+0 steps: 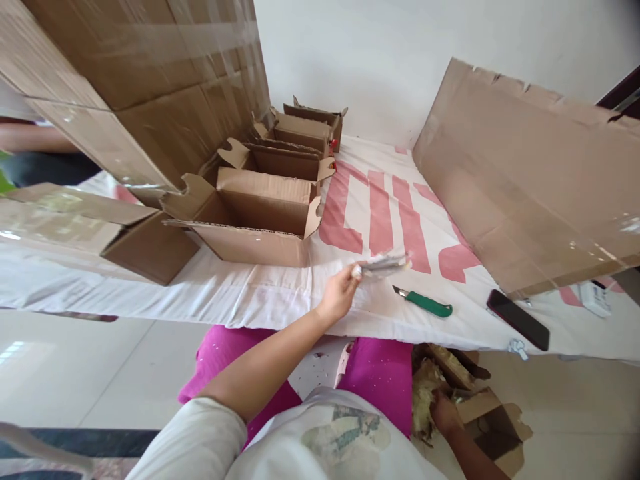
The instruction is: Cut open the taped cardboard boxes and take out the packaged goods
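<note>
Over the front part of the cloth-covered table (280, 293), my left hand (340, 293) pinches one end of a small clear plastic packet (385, 265). Motion blurs the packet, and I cannot make out its contents. A green utility knife (427, 304) lies to its right with the blade out. Low on the right, below the table edge, my right hand (445, 410) is closed at a yellowish crumpled wad (423, 397). Its fingers are partly hidden, so what they hold is unclear. Beside that hand, an open cardboard box (493, 427) rests on the floor.
Several open cardboard boxes (250, 243) stand in a row on the left, beside a taped box (65, 223). Tall cardboard (165, 80) rises behind them. A large cardboard sheet (530, 173) leans at right, near a phone (517, 319). Another person's arm (37, 138) shows far left.
</note>
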Demonstrator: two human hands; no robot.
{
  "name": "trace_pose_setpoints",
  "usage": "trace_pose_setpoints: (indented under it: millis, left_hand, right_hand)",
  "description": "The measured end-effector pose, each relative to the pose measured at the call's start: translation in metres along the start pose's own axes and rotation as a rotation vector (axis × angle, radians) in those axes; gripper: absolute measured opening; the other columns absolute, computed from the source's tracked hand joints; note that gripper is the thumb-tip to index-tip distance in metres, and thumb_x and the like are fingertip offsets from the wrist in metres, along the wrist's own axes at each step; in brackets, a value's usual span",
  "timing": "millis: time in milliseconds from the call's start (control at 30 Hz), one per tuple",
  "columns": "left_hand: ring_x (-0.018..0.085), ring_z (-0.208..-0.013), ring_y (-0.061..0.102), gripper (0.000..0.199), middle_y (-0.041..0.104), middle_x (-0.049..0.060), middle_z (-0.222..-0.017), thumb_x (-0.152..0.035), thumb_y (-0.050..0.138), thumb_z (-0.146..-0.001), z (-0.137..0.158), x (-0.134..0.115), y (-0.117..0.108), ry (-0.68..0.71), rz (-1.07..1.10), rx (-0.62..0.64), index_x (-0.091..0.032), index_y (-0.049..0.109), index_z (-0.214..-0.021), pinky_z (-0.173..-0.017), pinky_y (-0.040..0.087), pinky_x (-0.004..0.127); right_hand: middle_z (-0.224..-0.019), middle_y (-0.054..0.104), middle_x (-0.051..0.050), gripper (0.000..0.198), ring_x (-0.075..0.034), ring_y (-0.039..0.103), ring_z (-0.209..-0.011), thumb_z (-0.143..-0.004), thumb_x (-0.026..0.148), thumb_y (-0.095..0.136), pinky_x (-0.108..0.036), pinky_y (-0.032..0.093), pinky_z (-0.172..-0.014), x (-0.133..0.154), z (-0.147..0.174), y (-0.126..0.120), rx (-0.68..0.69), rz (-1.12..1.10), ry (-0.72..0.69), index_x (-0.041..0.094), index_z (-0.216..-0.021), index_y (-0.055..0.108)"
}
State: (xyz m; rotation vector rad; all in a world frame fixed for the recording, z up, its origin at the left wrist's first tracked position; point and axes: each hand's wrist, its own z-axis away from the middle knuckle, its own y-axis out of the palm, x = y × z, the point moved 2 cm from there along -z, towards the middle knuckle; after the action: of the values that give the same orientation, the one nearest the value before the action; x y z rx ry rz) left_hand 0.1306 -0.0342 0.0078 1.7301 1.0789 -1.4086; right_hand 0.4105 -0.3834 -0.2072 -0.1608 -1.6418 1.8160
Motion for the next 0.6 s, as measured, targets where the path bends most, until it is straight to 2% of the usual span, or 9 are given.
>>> trace_pose_setpoints:
  millis: [33, 100, 200, 300, 400, 500, 600]
  left_hand:
    - [0.028, -0.113, 0.061, 0.039, 0.068, 0.009, -0.116, -0.048, 0.054, -0.089, 0.002, -0.003, -0.004, -0.089, 0.159, -0.074, -0.022, 0.063, -0.117, -0.101, 0.044, 0.045]
    - [0.026, -0.104, 0.064, 0.046, 0.069, 0.008, -0.112, -0.054, 0.058, -0.085, 0.007, -0.008, -0.009, -0.232, 0.461, -0.138, -0.022, 0.060, -0.119, -0.092, 0.051, 0.042]
    - [0.023, -0.101, 0.064, 0.053, 0.067, 0.006, -0.115, -0.048, 0.071, -0.078, 0.016, -0.012, -0.015, -0.308, 0.727, -0.164, -0.025, 0.055, -0.124, -0.086, 0.055, 0.037]
    - [0.022, -0.100, 0.065, 0.054, 0.066, 0.006, -0.117, -0.037, 0.073, -0.079, 0.023, -0.009, -0.019, -0.357, 0.823, -0.206, -0.027, 0.051, -0.127, -0.084, 0.056, 0.037]
    - [0.023, -0.101, 0.066, 0.053, 0.065, 0.007, -0.120, -0.029, 0.070, -0.081, 0.027, -0.003, -0.022, -0.405, 0.886, -0.236, -0.027, 0.049, -0.129, -0.086, 0.056, 0.040]
    - [0.023, -0.102, 0.066, 0.054, 0.064, 0.008, -0.123, -0.023, 0.068, -0.081, 0.030, 0.001, -0.025, -0.420, 0.926, -0.269, -0.026, 0.047, -0.131, -0.088, 0.056, 0.042]
    - [0.025, -0.104, 0.065, 0.054, 0.064, 0.010, -0.124, -0.019, 0.067, -0.081, 0.033, 0.003, -0.027, -0.440, 0.945, -0.282, -0.024, 0.048, -0.132, -0.090, 0.056, 0.044]
  right_hand:
    - [-0.046, 0.059, -0.007, 0.006, -0.034, 0.068, -0.049, -0.054, 0.020, 0.050, -0.040, 0.047, -0.046, -0.002, -0.001, 0.002, 0.027, 0.022, 0.052, 0.025, -0.054, 0.054]
    - [-0.044, 0.058, -0.007, 0.006, -0.036, 0.067, -0.050, -0.056, 0.021, 0.049, -0.044, 0.048, -0.048, -0.004, -0.002, 0.006, 0.071, 0.056, 0.132, 0.024, -0.052, 0.052]
    - [-0.056, 0.066, -0.012, 0.018, -0.039, 0.071, -0.063, -0.069, 0.027, 0.044, -0.048, 0.052, -0.057, -0.004, -0.005, 0.005, 0.096, 0.075, 0.188, 0.024, -0.055, 0.056]
    - [-0.076, 0.072, -0.014, 0.035, -0.038, 0.072, -0.075, -0.081, 0.033, 0.033, -0.050, 0.054, -0.066, 0.005, -0.014, -0.005, 0.081, 0.071, 0.206, 0.025, -0.077, 0.066]
    - [-0.099, 0.072, -0.018, 0.046, -0.036, 0.071, -0.094, -0.086, 0.036, 0.026, -0.048, 0.054, -0.081, 0.022, -0.029, -0.014, 0.047, 0.044, 0.175, 0.021, -0.099, 0.068]
    - [-0.117, 0.067, -0.020, 0.046, -0.033, 0.064, -0.112, -0.081, 0.032, 0.034, -0.042, 0.047, -0.098, 0.040, -0.042, -0.017, -0.008, 0.010, 0.110, 0.017, -0.109, 0.066]
    - [-0.115, 0.067, -0.019, 0.045, -0.033, 0.064, -0.111, -0.068, 0.025, 0.044, -0.041, 0.048, -0.097, 0.051, -0.047, -0.016, -0.097, -0.067, -0.006, 0.017, -0.106, 0.067]
